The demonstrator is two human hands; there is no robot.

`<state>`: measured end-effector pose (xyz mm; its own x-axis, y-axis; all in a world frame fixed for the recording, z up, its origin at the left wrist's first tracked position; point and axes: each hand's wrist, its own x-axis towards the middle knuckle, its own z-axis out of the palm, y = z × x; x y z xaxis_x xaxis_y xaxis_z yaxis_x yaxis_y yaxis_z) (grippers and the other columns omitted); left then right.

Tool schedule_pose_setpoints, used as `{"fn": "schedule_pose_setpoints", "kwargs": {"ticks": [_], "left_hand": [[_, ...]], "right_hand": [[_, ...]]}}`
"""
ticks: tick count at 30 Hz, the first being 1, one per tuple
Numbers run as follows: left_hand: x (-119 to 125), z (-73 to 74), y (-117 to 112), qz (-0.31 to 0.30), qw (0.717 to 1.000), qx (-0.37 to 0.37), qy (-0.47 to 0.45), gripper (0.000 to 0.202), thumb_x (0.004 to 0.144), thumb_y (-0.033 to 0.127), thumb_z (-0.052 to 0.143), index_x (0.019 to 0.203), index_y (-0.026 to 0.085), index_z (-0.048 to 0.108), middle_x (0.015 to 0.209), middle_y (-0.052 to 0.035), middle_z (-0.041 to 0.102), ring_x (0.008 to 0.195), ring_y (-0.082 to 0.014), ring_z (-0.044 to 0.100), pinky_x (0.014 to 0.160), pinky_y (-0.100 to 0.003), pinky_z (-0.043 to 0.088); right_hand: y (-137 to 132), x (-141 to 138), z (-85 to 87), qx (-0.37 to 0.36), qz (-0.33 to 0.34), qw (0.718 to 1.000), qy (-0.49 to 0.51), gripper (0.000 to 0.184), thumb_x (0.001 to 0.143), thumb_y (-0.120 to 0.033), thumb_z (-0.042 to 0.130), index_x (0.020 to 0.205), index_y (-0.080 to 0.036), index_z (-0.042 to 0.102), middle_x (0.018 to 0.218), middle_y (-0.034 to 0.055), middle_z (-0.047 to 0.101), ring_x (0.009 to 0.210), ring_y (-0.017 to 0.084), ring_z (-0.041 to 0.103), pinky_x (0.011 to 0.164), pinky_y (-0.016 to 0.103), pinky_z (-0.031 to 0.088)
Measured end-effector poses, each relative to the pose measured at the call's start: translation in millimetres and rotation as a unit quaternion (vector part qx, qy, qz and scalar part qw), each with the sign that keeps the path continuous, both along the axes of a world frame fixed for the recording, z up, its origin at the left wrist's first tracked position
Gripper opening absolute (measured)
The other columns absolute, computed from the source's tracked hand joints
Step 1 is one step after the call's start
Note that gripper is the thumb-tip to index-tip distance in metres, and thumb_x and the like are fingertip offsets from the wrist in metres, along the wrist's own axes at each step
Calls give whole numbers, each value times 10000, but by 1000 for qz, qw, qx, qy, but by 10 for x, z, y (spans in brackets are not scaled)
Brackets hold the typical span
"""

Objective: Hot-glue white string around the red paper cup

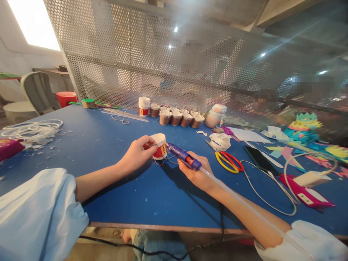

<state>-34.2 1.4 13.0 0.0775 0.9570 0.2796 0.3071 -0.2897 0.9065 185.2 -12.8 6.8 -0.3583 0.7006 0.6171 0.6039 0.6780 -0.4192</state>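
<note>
My left hand (137,155) is closed around a small white and red paper cup (160,146) that stands on the blue table (130,188). My right hand (197,173) grips a purple hot glue gun (183,156) whose nozzle points left and touches the cup's side. A long clear glue stick (244,204) runs back from the gun along my right forearm. A thin wire loop lies on the table under the cup.
A stack of paper cups (144,106) and a row of brown-covered cups (179,117) stand at the back by the perforated metal screen. Scissors with yellow and red handles (229,161), a black phone (258,158), a white charger with cable (310,178), tape rolls and coloured paper shapes lie right. White rings lie far left.
</note>
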Motion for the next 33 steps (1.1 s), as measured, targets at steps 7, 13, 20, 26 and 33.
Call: {"fn": "schedule_pose_setpoints", "kwargs": {"ticks": [7,13,20,26,33], "left_hand": [[15,55,-15,-12,1000,-21,-13,150,744,308,572,704,174,519,523,55,507,453,-77,445,429,-184,331],[24,78,-29,-13,999,-33,-23,189,736,344,580,685,171,523,496,52,490,443,-81,444,416,-183,325],[11,69,-18,-14,998,-48,-32,154,725,311,575,686,169,528,500,49,497,454,-86,450,432,-189,331],[15,74,-25,-16,998,-55,-41,165,727,318,578,679,171,519,498,51,490,456,-83,436,438,-191,315],[5,63,-17,-19,997,-54,-43,179,737,324,586,682,169,515,494,53,484,459,-81,430,442,-191,312]], "right_hand": [[-6,2,4,-5,10,1000,7,162,829,-261,542,682,-213,495,561,-39,537,480,92,458,513,220,394],[-22,0,19,-14,-2,1000,26,215,834,-308,543,651,-216,477,547,-36,518,483,96,456,506,223,403],[31,17,-19,-14,-10,1000,27,218,842,-332,539,658,-229,483,553,-25,528,485,114,471,526,254,443],[32,17,-15,-22,-3,1000,19,219,846,-315,535,651,-227,485,555,-21,522,498,127,501,522,262,431],[-6,8,4,-30,8,999,39,214,820,-307,551,641,-219,474,544,-34,522,485,105,474,522,240,427]]}}
